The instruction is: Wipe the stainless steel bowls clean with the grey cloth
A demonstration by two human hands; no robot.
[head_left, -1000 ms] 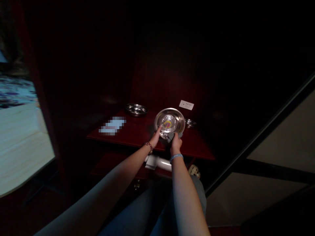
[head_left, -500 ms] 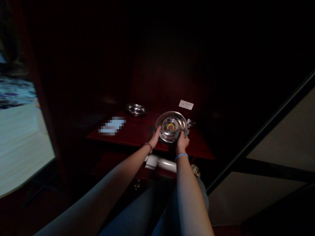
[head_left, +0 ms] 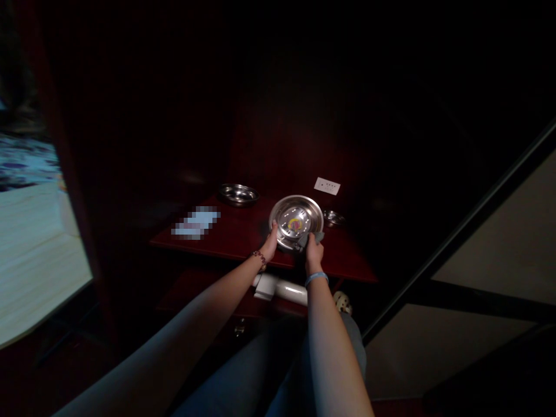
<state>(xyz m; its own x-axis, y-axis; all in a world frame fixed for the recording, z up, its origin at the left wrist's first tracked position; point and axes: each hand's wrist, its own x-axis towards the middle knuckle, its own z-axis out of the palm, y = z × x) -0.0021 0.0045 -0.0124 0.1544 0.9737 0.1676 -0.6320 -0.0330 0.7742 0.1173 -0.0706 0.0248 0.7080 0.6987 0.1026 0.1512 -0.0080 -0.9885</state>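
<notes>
A shiny metal basin (head_left: 284, 206) with a yellow and pink round label in its bottom is tilted toward me above the dark red shelf. My left hand (head_left: 270, 243) grips its left rim, thumb on the inside, fingers hidden behind. At the lower right of the rim, my right hand (head_left: 314, 252) is closed on a grey cloth (head_left: 318, 237), which lies against the basin's inner edge. Two other metal bowls rest on the shelf: one bowl (head_left: 238, 196) at the back left, and a smaller bowl (head_left: 333, 218) behind the basin to the right.
The dark red shelf (head_left: 243, 234) carries a blurred pale patch (head_left: 196, 223) on its left. A white socket plate (head_left: 327, 186) is on the back wall. Below the shelf are a white cylindrical object (head_left: 292, 292) and a spotted round thing (head_left: 343, 302). A pale tabletop (head_left: 39, 255) stands far left.
The basin and both hands have shifted slightly left. The basin's tilt has changed a little, and the right hand with the cloth has moved along with it, uncovering more of the small bowl.
</notes>
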